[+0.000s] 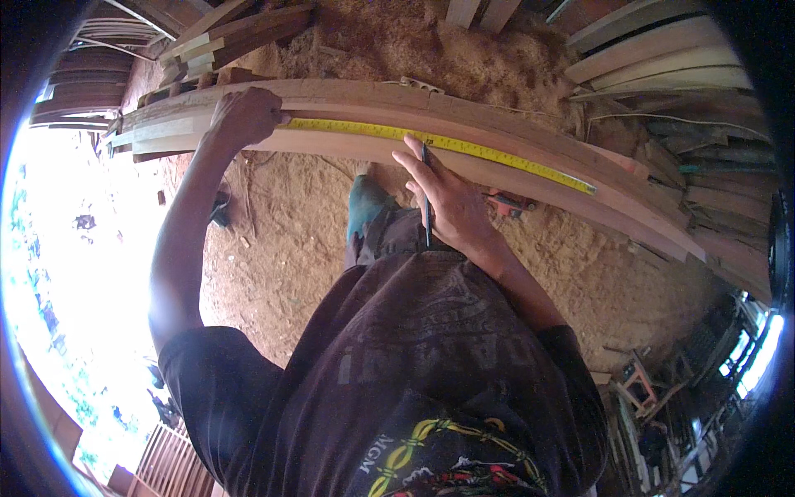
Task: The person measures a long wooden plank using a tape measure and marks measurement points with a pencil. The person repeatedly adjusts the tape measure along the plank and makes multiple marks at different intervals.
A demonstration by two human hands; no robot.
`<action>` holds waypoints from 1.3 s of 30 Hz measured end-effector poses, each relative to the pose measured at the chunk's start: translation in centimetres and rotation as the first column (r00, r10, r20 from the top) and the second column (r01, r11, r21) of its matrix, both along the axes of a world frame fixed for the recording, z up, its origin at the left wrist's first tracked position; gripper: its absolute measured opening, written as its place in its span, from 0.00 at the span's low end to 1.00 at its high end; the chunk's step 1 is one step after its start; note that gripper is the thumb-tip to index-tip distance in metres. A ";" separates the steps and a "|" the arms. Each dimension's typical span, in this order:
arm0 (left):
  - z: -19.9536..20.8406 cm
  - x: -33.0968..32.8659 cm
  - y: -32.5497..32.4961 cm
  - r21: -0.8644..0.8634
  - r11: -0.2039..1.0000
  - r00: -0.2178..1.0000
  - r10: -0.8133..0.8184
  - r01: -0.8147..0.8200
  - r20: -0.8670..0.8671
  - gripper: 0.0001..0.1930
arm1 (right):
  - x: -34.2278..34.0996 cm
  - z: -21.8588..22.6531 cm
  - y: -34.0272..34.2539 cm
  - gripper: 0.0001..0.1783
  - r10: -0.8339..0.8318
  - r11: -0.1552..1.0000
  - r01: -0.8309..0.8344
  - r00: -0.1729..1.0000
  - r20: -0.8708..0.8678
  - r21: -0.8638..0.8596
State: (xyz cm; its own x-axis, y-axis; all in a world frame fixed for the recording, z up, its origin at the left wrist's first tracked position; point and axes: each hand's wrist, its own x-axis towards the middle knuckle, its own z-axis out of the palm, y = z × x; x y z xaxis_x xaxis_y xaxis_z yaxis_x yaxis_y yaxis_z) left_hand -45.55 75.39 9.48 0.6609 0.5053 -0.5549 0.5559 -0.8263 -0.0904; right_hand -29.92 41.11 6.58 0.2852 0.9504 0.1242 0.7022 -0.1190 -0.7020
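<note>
A yellow tape measure (497, 156) lies stretched along a long reddish wooden board (364, 147). At the tape's left part, my left hand (244, 118) is closed in a fist around its end; whether the tape's case is inside the fist cannot be seen. My right hand (454, 203) is over the board's near edge, just below the tape's middle. A slim dark pencil (426, 195) is held between its fingers, its upper tip close to the tape. The thumb and forefinger point toward the tape.
Stacked planks (240, 37) stand at the far left, and more boards (671, 62) at the far right. Sawdust covers the floor (281, 207). An orange-and-dark tool (509, 203) lies beneath the board. Wooden frames (642, 385) are at the lower right.
</note>
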 end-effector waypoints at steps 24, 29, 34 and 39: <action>-0.8 -0.2 0.9 -0.011 0.999 0.999 -0.037 0.037 -0.029 0.19 | 0.2 0.2 -1.1 0.28 -0.044 0.997 0.041 0.997 -0.055 -0.062; -0.5 -0.2 0.8 -0.017 1.000 1.000 -0.007 0.007 -0.018 0.18 | 0.3 0.1 -1.0 0.29 -0.039 0.999 0.038 0.999 -0.035 -0.028; -0.5 -0.5 0.8 -0.037 0.999 0.998 -0.019 0.021 0.063 0.21 | 0.3 0.0 -1.1 0.29 -0.043 0.999 0.042 0.998 -0.047 -0.024; -0.6 -0.6 1.0 -0.040 0.999 0.999 -0.013 0.015 0.053 0.21 | 0.3 0.0 -1.1 0.27 -0.046 0.998 0.042 0.997 -0.067 -0.053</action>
